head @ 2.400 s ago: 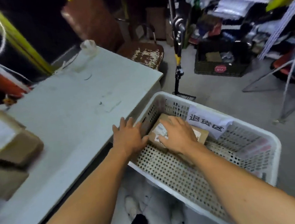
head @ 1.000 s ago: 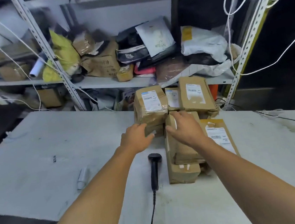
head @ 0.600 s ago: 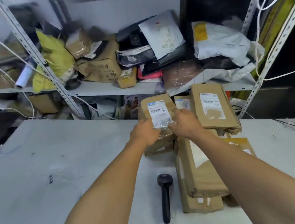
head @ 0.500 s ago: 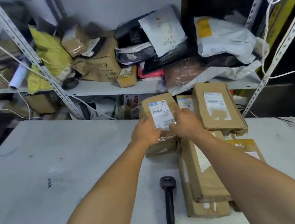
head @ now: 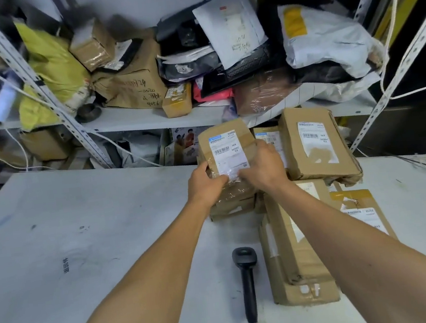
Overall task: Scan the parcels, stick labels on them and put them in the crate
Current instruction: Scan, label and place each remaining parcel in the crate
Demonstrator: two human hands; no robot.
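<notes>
A brown cardboard parcel point(head: 227, 143) with a white barcode label on its face sits on top of the parcel pile at the back of the white table point(head: 83, 242). My left hand point(head: 205, 182) grips its lower left edge. My right hand point(head: 263, 167) grips its lower right edge, thumb on the label. A black handheld barcode scanner point(head: 246, 274) lies on the table nearer to me, cable trailing off the front edge. The crate is out of view.
More brown parcels lie to the right: one labelled point(head: 316, 144) at the back, two stacked long ones point(head: 297, 258) beside the scanner, a flat one point(head: 363, 213) under my right forearm. Metal shelving point(head: 148, 119) behind the table holds bags and boxes. White cables hang at both sides.
I have turned from the white crate to the table, and both hands went from a parcel in the crate to the top parcel of the pile, which they now grip.
</notes>
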